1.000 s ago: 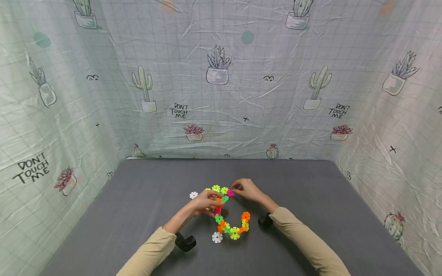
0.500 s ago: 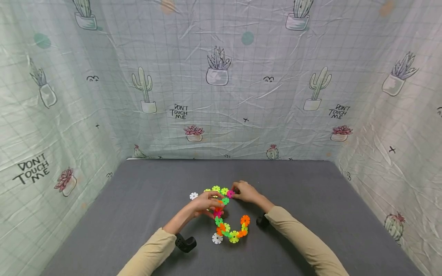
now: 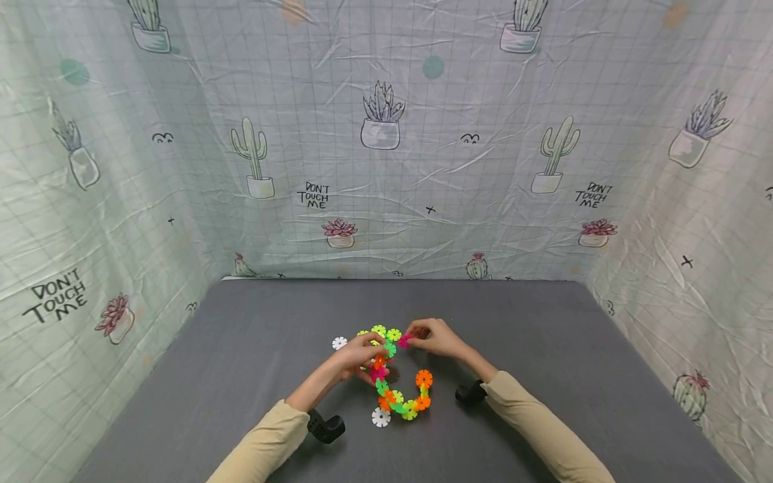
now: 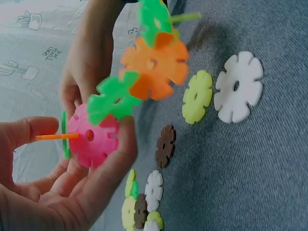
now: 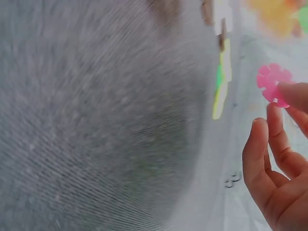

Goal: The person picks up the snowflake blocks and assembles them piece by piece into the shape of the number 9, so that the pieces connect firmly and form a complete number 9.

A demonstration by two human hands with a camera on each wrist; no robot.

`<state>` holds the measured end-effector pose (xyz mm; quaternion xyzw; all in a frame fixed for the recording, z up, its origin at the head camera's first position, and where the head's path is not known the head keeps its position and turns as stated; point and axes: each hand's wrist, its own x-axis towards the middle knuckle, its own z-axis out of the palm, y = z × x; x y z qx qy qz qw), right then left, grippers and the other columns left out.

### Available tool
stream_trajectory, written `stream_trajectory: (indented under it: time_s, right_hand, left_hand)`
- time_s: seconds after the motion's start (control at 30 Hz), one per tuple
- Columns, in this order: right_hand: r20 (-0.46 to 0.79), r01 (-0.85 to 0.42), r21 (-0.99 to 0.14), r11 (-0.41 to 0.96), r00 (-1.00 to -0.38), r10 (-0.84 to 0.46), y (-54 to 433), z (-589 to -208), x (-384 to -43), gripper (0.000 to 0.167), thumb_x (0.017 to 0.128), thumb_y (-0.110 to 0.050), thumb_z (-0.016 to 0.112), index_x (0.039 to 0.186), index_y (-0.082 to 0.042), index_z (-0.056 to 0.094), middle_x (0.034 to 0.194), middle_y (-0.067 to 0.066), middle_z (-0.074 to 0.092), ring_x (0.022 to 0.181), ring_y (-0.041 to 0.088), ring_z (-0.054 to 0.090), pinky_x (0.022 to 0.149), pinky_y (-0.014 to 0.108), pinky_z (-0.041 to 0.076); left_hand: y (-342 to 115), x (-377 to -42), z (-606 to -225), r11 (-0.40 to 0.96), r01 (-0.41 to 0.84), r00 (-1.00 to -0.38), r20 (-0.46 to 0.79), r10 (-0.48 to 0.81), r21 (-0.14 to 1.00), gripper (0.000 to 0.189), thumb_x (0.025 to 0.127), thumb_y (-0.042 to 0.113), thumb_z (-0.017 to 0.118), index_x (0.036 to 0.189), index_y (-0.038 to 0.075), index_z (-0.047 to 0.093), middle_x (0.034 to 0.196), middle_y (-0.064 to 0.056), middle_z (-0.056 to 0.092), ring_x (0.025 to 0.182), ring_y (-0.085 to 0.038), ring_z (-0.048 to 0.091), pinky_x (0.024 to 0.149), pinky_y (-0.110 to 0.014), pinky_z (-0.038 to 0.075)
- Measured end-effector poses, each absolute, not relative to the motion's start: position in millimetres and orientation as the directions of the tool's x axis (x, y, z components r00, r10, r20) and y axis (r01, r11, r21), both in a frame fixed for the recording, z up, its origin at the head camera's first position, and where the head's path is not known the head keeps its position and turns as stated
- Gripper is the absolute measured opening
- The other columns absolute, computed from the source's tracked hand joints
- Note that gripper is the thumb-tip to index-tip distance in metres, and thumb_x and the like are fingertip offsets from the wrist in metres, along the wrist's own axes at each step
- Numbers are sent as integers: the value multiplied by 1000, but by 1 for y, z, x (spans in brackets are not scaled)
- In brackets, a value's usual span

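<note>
My left hand grips one end of a chain of slotted flower-shaped plastic discs, its fingers around a pink disc. From there the chain curves toward me through green, orange and yellow discs, up to an orange disc at its far end. Between thumb and finger, my right hand pinches a single pink flower disc. This disc is held apart, just right of the chain's held end. In the left wrist view, an orange disc stands edge-on beside my left thumb.
Loose discs lie on the grey tabletop: a white disc, a yellow disc and a brown disc. Several more lie beyond my left hand, including a yellow disc. A patterned curtain surrounds the table.
My right hand has drawn slightly nearer and to the right, still pinching the pink disc. The chain has turned a little in my left hand, its free end shifting left.
</note>
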<state>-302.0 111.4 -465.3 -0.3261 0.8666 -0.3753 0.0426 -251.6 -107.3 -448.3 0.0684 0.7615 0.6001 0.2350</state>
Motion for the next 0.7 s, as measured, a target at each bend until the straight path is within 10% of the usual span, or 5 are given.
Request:
stream_trajectory:
  time_s: [0.7]
  right_hand:
    - [298, -545, -751, 372, -783, -547, 103, -438, -255, 14, 86, -8, 58, 95, 0, 65, 84, 16, 62, 66, 25, 60, 49, 38, 52]
  left_hand:
    - [-105, -250, -447, 240, -130, -880, -223, 420, 962, 45, 86, 20, 59, 123, -4, 49, 111, -23, 60, 68, -14, 65, 48, -30, 53]
